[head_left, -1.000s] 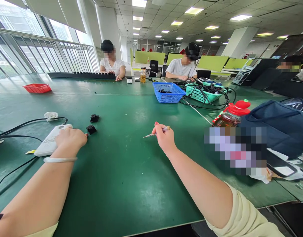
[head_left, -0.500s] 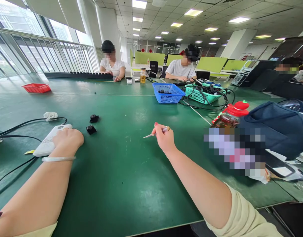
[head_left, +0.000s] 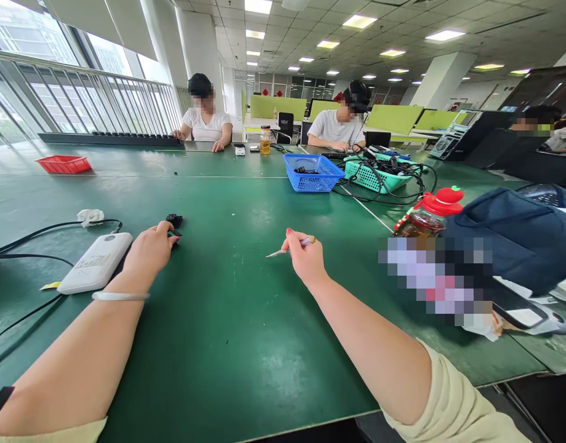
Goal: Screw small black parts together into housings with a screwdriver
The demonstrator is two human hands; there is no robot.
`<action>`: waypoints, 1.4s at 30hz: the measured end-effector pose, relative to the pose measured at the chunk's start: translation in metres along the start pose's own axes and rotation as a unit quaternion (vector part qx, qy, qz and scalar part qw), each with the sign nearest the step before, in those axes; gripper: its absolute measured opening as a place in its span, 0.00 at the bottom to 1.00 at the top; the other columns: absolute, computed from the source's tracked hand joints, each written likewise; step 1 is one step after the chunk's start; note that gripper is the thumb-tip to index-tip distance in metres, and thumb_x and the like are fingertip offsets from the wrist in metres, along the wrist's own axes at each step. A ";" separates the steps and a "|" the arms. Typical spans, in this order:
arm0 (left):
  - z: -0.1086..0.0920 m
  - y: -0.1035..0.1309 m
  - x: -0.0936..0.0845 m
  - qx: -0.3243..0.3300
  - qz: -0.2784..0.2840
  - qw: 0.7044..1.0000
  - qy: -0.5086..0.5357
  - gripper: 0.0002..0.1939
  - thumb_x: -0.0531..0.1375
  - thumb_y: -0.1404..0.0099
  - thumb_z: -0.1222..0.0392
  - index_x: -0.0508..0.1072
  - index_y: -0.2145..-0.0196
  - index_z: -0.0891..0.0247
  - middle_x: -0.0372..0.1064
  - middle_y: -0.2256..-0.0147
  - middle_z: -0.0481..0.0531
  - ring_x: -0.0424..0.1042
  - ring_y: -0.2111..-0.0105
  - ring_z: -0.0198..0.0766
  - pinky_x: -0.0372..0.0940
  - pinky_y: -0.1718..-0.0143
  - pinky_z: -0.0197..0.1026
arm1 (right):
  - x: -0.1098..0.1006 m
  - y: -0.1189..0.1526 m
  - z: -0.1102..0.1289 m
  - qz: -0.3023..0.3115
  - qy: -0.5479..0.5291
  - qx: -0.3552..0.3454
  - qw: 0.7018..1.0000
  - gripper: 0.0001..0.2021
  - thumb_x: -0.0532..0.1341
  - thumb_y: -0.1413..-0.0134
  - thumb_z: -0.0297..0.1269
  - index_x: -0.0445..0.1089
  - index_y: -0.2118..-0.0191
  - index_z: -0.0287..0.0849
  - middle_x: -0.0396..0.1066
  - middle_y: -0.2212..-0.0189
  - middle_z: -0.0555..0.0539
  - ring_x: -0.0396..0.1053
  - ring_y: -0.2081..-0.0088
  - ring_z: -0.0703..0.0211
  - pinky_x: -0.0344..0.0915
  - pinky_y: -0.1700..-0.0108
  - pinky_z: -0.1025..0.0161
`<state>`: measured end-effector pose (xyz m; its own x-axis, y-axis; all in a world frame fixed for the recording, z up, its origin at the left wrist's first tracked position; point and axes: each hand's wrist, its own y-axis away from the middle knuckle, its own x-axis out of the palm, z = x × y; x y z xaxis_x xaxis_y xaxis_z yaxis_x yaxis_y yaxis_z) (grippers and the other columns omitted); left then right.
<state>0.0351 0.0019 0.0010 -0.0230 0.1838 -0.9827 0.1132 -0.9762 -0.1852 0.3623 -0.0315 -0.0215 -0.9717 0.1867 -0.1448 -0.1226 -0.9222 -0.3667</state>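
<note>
My left hand (head_left: pixel 149 249) is at the left of the green table (head_left: pixel 246 289), its thumb and fingers closed on a small black part (head_left: pixel 175 233). Just beyond it sits another black part (head_left: pixel 174 219). A white power bank (head_left: pixel 96 263) with cables lies left of my left wrist. Near the middle, my right hand (head_left: pixel 307 257) grips a thin pointed tool (head_left: pixel 283 250) like a pen, its tip pointing left, just over the table.
A red tray (head_left: pixel 64 163) is at the far left; blue (head_left: pixel 313 173) and green (head_left: pixel 375 177) baskets with black cables stand at the back. A red-lidded bottle (head_left: pixel 426 212) and dark blue bag (head_left: pixel 518 234) are at the right. People sit across the table.
My left hand has moved right from the power bank to the nearer black part and taken hold of it. Across the table, a person's long black object has shifted left.
</note>
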 end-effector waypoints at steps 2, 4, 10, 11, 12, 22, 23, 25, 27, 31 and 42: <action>0.001 -0.001 0.002 -0.003 0.008 1.000 -0.003 0.22 0.47 0.26 0.54 0.62 0.42 0.71 0.73 0.52 0.70 0.73 0.53 0.57 0.64 0.54 0.49 | 0.000 0.000 0.000 0.004 0.003 0.001 1.000 0.26 0.55 0.41 0.56 0.65 0.84 0.44 0.53 0.87 0.54 0.52 0.83 0.65 0.55 0.76 0.64; 0.001 -0.001 0.002 -0.012 0.016 1.000 0.000 0.24 0.46 0.26 0.53 0.61 0.40 0.71 0.72 0.52 0.70 0.73 0.52 0.57 0.64 0.54 0.49 | 0.000 0.001 0.000 0.010 0.005 0.007 1.000 0.26 0.55 0.41 0.56 0.64 0.84 0.44 0.52 0.88 0.54 0.52 0.83 0.65 0.54 0.76 0.64; 0.003 0.001 -0.002 -0.032 0.030 0.999 0.000 0.27 0.45 0.26 0.50 0.56 0.36 0.69 0.73 0.51 0.70 0.73 0.53 0.58 0.65 0.56 0.51 | 0.001 0.001 -0.004 0.006 0.002 0.006 1.000 0.25 0.55 0.40 0.54 0.65 0.83 0.44 0.53 0.87 0.54 0.52 0.83 0.65 0.53 0.77 0.64; 0.003 0.001 -0.003 -0.038 0.031 0.999 0.001 0.28 0.45 0.26 0.50 0.55 0.35 0.69 0.73 0.51 0.70 0.73 0.53 0.58 0.66 0.56 0.51 | 0.001 0.001 -0.004 0.005 0.003 0.004 1.000 0.25 0.55 0.40 0.54 0.65 0.83 0.44 0.53 0.87 0.54 0.53 0.83 0.65 0.54 0.77 0.64; 0.004 0.001 -0.003 -0.046 0.033 0.998 0.001 0.29 0.46 0.26 0.49 0.55 0.35 0.69 0.73 0.51 0.70 0.73 0.53 0.58 0.66 0.56 0.51 | 0.001 0.000 -0.004 0.006 0.004 0.004 1.000 0.26 0.55 0.40 0.55 0.65 0.83 0.44 0.53 0.87 0.54 0.53 0.83 0.65 0.54 0.77 0.64; 0.007 -0.004 0.003 -0.061 0.037 0.997 -0.003 0.29 0.45 0.27 0.48 0.60 0.37 0.71 0.72 0.50 0.72 0.73 0.51 0.59 0.65 0.54 0.52 | 0.001 0.001 -0.002 0.006 0.012 0.002 1.000 0.26 0.55 0.40 0.56 0.65 0.83 0.44 0.53 0.87 0.54 0.53 0.83 0.65 0.53 0.78 0.65; 0.008 -0.005 0.005 -0.056 0.036 0.998 -0.005 0.29 0.45 0.27 0.48 0.62 0.38 0.71 0.72 0.50 0.71 0.73 0.52 0.58 0.65 0.54 0.51 | 0.001 0.001 -0.002 0.006 0.010 0.003 1.000 0.26 0.55 0.40 0.56 0.65 0.83 0.44 0.53 0.87 0.54 0.53 0.83 0.65 0.53 0.78 0.65; 0.009 -0.007 0.009 -0.043 0.041 0.998 -0.011 0.29 0.45 0.27 0.48 0.64 0.40 0.72 0.73 0.50 0.71 0.72 0.51 0.58 0.64 0.52 0.51 | 0.001 0.001 -0.003 0.008 0.008 0.005 1.000 0.26 0.55 0.40 0.56 0.65 0.83 0.44 0.53 0.87 0.54 0.54 0.83 0.64 0.53 0.78 0.65; 0.011 -0.008 0.013 -0.026 0.043 0.999 -0.021 0.29 0.47 0.27 0.48 0.65 0.40 0.73 0.72 0.50 0.72 0.71 0.49 0.58 0.63 0.50 0.50 | 0.001 0.001 -0.003 0.008 0.008 0.005 1.000 0.26 0.55 0.40 0.55 0.65 0.83 0.44 0.54 0.87 0.53 0.54 0.83 0.64 0.53 0.78 0.64; 0.014 -0.007 0.015 -0.012 0.006 0.999 -0.032 0.29 0.48 0.28 0.48 0.64 0.40 0.74 0.69 0.46 0.72 0.65 0.44 0.59 0.61 0.47 0.51 | 0.001 0.001 -0.003 0.004 0.007 0.005 1.000 0.26 0.55 0.40 0.54 0.65 0.83 0.44 0.53 0.87 0.54 0.53 0.83 0.65 0.53 0.77 0.64; -0.066 0.029 0.001 0.125 -0.046 0.988 0.074 0.20 0.55 0.31 0.57 0.68 0.44 0.67 0.74 0.54 0.65 0.71 0.52 0.55 0.64 0.50 0.50 | 0.002 0.003 -0.002 -0.013 0.025 -0.042 0.999 0.25 0.55 0.39 0.57 0.66 0.79 0.44 0.54 0.84 0.54 0.53 0.80 0.65 0.53 0.75 0.65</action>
<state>0.1043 -0.0181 -0.0055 0.1255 0.2697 -0.9547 -0.1320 -0.9493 -0.2855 0.3610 -0.0327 -0.0248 -0.9569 0.2289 -0.1786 -0.1285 -0.8857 -0.4461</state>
